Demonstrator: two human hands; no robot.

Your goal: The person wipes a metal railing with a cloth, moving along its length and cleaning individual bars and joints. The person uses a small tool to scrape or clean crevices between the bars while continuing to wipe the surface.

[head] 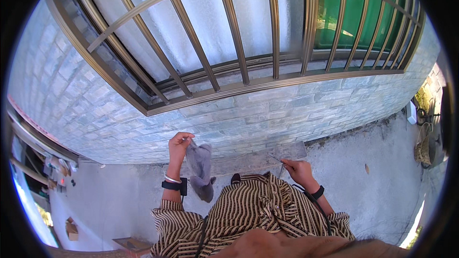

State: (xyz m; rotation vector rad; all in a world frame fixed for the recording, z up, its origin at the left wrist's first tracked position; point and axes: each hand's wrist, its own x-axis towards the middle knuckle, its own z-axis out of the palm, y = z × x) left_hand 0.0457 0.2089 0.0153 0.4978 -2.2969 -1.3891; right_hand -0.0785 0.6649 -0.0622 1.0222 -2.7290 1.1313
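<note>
My left hand [179, 145] pinches the top edge of a limp grey cloth [200, 168], which hangs down beside my striped shirt. Its shape resembles a sock, but the folds hide its full outline. In my right hand [300, 172] is a slim metal tool [275, 158], its thin tip pointing left towards the wall. Most of that tool is covered by my fingers, so its exact kind is unclear. The two hands are apart, on either side of my body, and the tool does not touch the cloth.
Before me rises a grey stone-tiled wall [222, 118] with a barred window [229, 32] jutting above it. A low stone slab [251, 159] lies along its foot. A woven basket [424, 145] stands far right; small cardboard boxes [71, 230] lie at lower left.
</note>
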